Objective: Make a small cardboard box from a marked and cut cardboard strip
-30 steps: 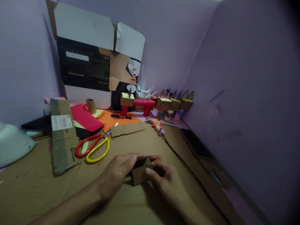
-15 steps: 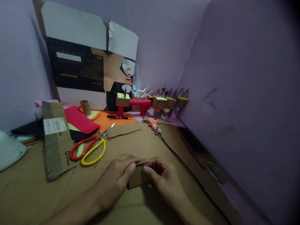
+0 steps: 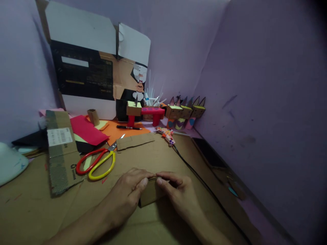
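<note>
A small folded cardboard piece [image 3: 151,194] stands on the cardboard-covered table between my hands. My left hand [image 3: 130,190] pinches its top left edge between thumb and fingers. On its top right edge, my right hand [image 3: 177,190] closes with the thumb in front and the fingers over the top. The fingertips of both hands almost meet along the upper edge. My fingers hide part of the piece's top and right side.
Scissors [image 3: 102,163] with red and yellow handles lie left of my hands, beside a taped cardboard strip [image 3: 61,153]. A patterned glue gun [image 3: 167,135] trails a black cord [image 3: 204,185] down the right. Behind stand cardboard cat figures [image 3: 175,111]; a phone [image 3: 209,152] lies right.
My right hand's fingers have straightened and moved left along the top edge, closer to my left fingertips. My left hand has hardly moved.
</note>
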### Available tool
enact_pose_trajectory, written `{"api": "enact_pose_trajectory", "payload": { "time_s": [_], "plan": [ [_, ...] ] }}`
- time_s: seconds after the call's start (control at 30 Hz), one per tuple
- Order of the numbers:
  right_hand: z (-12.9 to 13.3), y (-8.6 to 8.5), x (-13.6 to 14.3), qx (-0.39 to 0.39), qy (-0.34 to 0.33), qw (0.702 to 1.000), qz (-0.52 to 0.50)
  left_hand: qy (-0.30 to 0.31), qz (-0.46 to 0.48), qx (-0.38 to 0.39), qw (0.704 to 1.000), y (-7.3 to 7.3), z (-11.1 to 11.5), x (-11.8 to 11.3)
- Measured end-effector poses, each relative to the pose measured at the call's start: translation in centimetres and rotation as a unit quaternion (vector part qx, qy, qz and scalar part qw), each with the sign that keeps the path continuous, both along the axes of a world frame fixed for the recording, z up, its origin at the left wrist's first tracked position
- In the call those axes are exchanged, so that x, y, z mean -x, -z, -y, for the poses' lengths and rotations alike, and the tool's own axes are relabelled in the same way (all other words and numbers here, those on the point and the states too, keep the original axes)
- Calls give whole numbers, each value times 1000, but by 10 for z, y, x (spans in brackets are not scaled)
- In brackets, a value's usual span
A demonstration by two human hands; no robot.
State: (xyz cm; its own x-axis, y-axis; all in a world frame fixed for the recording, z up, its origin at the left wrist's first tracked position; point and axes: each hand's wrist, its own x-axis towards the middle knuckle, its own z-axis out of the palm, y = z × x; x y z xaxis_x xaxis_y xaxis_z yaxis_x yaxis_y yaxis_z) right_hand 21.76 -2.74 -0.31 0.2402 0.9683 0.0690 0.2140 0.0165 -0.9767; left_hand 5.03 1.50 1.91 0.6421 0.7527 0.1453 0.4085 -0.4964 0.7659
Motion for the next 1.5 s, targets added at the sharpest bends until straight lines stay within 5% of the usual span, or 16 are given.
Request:
{"api": "enact_pose_trajectory", "payload": {
  "time_s": [0.17,0.3,0.53,0.73,0.97,1.1,1.23,1.33,1.5],
  "plan": [
    [-3,-7,3,35,18,995,-90,-14,2,9,1000,0,2,0],
    [-4,-12,-2,57,32,983,-170,-93,53,28,994,-3,0,3],
    [-4,-11,-11,73,79,937,-334,-207,213,144,944,-10,-6,13],
    [-3,-16,-10,76,79,931,-349,-201,233,198,931,-8,-10,8],
    [-1,-3,-14,46,60,967,-243,-74,222,403,885,-2,-7,-4],
    [1,2,-15,37,46,987,-151,-76,192,403,892,2,-3,-11],
    [2,0,-12,33,43,985,-162,-88,197,421,881,0,-1,-11],
    [0,-6,-11,37,57,964,-255,-86,226,429,871,-4,-3,-8],
    [-6,-15,-16,107,75,882,-453,-148,311,402,848,-9,-9,3]
  ]
}}
